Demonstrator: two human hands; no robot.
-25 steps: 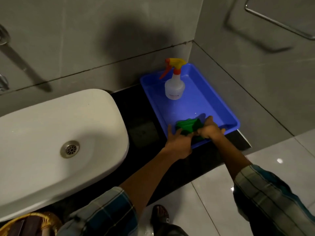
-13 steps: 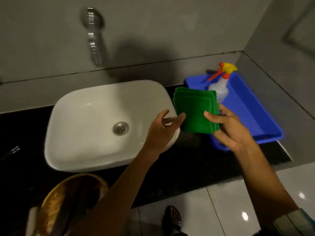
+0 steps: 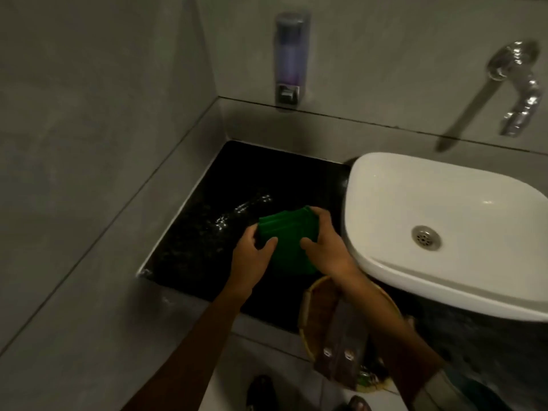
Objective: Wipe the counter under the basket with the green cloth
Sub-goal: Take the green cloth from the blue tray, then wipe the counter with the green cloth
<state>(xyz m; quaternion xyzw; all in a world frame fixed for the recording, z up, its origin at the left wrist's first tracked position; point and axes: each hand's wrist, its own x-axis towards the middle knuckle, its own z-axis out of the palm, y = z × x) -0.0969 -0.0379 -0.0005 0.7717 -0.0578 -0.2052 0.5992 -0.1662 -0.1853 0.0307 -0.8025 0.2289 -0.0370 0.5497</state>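
Head view is showing a dim bathroom corner with grey tiled walls. Both hands are meeting at the centre of the frame over a black speckled stone worktop (image 3: 225,185), which is filling the corner between the left wall and the basin. The folded green cloth (image 3: 289,241) is sitting between the two hands, low over the worktop; whether it is touching the stone cannot be told. The left hand (image 3: 252,259) is gripping the cloth's nine o'clock edge, thumb lying on top and fingers curled around the side. The right hand (image 3: 326,247) is gripping the three o'clock edge, fingers wrapping over the far corner and thumb pressing on the top face, so both grips are closed on the cloth. Wet glints are showing on the stone at about ten o'clock from the cloth.

The round woven wicker basket (image 3: 308,310) is sitting at five o'clock from the cloth, near the worktop's front edge, partly hidden beneath the right forearm. Dark flat packets (image 3: 338,351) are standing in it. The white oval ceramic basin (image 3: 444,215) is resting at three o'clock, just beside the right hand. A chrome wall tap (image 3: 516,84) is hanging at two o'clock, above the basin. A grey wall-mounted soap dispenser (image 3: 289,57) is hanging at twelve o'clock, on the back wall above the worktop.
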